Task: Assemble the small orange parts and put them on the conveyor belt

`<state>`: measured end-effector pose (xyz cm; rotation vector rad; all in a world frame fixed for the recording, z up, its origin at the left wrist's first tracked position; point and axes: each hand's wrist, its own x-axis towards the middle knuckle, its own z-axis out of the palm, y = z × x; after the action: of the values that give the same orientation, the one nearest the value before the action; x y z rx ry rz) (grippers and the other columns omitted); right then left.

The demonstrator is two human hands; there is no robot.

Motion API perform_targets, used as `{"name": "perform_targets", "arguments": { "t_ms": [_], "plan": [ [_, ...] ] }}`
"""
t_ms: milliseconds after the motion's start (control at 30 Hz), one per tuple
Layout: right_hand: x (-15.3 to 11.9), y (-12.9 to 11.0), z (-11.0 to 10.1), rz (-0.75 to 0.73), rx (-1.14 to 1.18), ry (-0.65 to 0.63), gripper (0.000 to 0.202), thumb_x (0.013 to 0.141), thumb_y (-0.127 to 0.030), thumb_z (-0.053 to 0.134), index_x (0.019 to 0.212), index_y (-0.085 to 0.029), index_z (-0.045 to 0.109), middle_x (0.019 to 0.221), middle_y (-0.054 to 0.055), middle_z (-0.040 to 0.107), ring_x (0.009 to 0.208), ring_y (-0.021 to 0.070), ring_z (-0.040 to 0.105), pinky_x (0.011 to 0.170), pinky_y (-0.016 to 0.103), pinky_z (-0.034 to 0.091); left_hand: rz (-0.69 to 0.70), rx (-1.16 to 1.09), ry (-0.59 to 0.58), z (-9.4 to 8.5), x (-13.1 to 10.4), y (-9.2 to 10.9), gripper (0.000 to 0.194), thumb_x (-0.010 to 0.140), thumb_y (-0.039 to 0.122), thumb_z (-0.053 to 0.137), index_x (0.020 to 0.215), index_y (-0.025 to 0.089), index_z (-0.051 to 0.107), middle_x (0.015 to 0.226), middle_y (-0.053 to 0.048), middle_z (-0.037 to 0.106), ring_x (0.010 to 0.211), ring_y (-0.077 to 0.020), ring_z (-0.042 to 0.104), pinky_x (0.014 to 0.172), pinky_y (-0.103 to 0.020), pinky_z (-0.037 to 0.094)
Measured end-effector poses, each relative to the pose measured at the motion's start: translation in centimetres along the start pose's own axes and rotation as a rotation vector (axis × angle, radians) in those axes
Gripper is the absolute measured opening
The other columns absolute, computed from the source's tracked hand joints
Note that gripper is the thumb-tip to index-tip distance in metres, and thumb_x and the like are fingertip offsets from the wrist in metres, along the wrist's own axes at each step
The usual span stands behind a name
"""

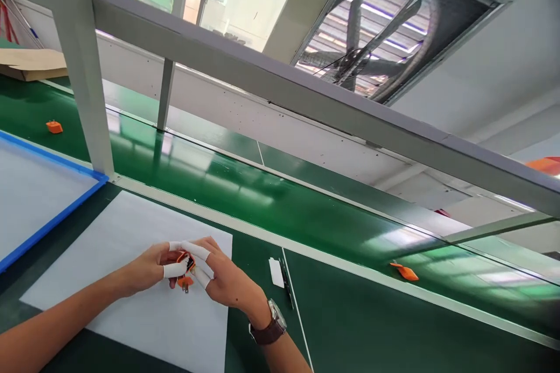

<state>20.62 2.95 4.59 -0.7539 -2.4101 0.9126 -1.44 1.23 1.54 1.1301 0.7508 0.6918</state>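
Note:
Between my two hands is a small orange plug housing (186,261), its open side showing dark and white parts inside. My left hand (153,268) pinches it from the left, with white finger covers on the thumb and index finger. From the right, my right hand (223,271) closes on it too, white covers on its fingertips and a watch on the wrist. Just below the fingers an orange piece with metal prongs (185,284) shows; I cannot tell whether it is joined to the housing. Under both hands lies a white sheet (175,326).
A green conveyor belt (245,192) runs behind the bench edge, carrying an orange piece (406,272) at right and another orange piece (54,127) at left. A blue-edged white board (39,198) lies left. A white card (276,272) is right. Grey frame bars (306,87) cross above.

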Motion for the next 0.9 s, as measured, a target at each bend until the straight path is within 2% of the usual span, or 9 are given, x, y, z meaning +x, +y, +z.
{"name": "perform_targets", "arguments": {
  "t_ms": [100,167,267,333,467,567,633,767,900],
  "plan": [
    [0.2,0.5,1.6,0.064,0.079,0.239,0.045,0.097,-0.015,0.049,0.139,-0.031,0.052,0.131,0.008,0.059,0.114,0.0202,0.06,0.1,0.042,0.054,0.015,-0.141,0.116,-0.4,-0.3,0.3,0.04,0.082,0.026,0.073,0.12,0.018,0.064,0.099,-0.008,0.069,0.084,-0.0195,0.063,0.075,-0.034,0.05],
    [-0.2,1.4,2.7,0.102,0.164,0.329,0.039,0.097,-0.019,0.053,0.135,-0.03,0.055,0.123,0.007,0.062,0.101,0.0179,0.065,0.09,0.039,0.059,0.042,-0.217,0.208,-0.5,-0.4,0.1,0.046,0.079,0.024,0.075,0.123,0.02,0.063,0.106,-0.007,0.069,0.09,-0.0202,0.064,0.081,-0.035,0.051],
    [-1.2,2.3,4.4,0.085,0.215,0.355,0.046,0.09,-0.019,0.065,0.134,-0.03,0.055,0.112,0.004,0.067,0.093,0.0171,0.068,0.085,0.036,0.061,0.106,-0.225,0.254,-0.5,-0.3,-0.3,0.038,0.079,0.022,0.075,0.116,0.02,0.065,0.111,-0.007,0.066,0.092,-0.0197,0.064,0.086,-0.037,0.052],
    [-1.5,2.5,5.2,0.062,0.189,0.413,0.046,0.089,-0.017,0.067,0.132,-0.03,0.057,0.107,0.003,0.07,0.09,0.0167,0.069,0.084,0.035,0.061,0.135,-0.172,0.256,-0.4,-0.3,-0.6,0.033,0.081,0.023,0.073,0.113,0.02,0.065,0.11,-0.006,0.066,0.093,-0.0201,0.064,0.087,-0.037,0.053],
    [-1.5,2.4,5.6,-0.013,0.087,0.547,0.04,0.091,-0.011,0.062,0.126,-0.03,0.062,0.109,0.003,0.071,0.092,0.0168,0.07,0.082,0.034,0.061,0.176,0.093,0.236,-0.3,-0.3,-1.3,0.035,0.085,0.025,0.069,0.12,0.021,0.064,0.108,-0.007,0.067,0.1,-0.0218,0.064,0.093,-0.038,0.052],
    [-1.3,2.1,5.3,-0.056,0.023,0.613,0.039,0.09,-0.008,0.06,0.123,-0.029,0.062,0.11,0.004,0.07,0.094,0.0182,0.07,0.082,0.035,0.061,0.218,0.311,0.187,-0.1,-0.4,-1.5,0.034,0.089,0.03,0.063,0.122,0.023,0.067,0.106,-0.007,0.066,0.09,-0.0194,0.062,0.083,-0.033,0.053],
    [-1.4,1.9,5.4,-0.07,-0.006,0.635,0.04,0.089,-0.007,0.06,0.123,-0.028,0.061,0.109,0.005,0.069,0.095,0.0191,0.069,0.081,0.036,0.061,0.203,0.375,0.177,0.1,-0.4,-1.5,0.03,0.09,0.032,0.061,0.117,0.024,0.07,0.103,-0.006,0.067,0.085,-0.0187,0.062,0.076,-0.03,0.053],
    [-1.6,1.5,6.4,-0.131,-0.021,0.678,0.046,0.087,-0.004,0.063,0.126,-0.028,0.058,0.105,0.006,0.068,0.091,0.0189,0.068,0.075,0.035,0.061,0.102,0.332,0.288,0.6,-0.1,-1.7,0.026,0.088,0.035,0.062,0.108,0.022,0.072,0.099,-0.005,0.071,0.089,-0.0215,0.066,0.078,-0.032,0.056],
    [-1.5,1.4,7.0,-0.12,-0.012,0.719,0.041,0.086,-0.003,0.064,0.12,-0.026,0.061,0.102,0.005,0.068,0.089,0.0185,0.068,0.073,0.035,0.061,0.091,0.233,0.355,0.9,0.1,-2.0,0.025,0.088,0.037,0.062,0.105,0.02,0.069,0.101,-0.005,0.072,0.094,-0.0222,0.068,0.083,-0.032,0.057]
  ]
}}
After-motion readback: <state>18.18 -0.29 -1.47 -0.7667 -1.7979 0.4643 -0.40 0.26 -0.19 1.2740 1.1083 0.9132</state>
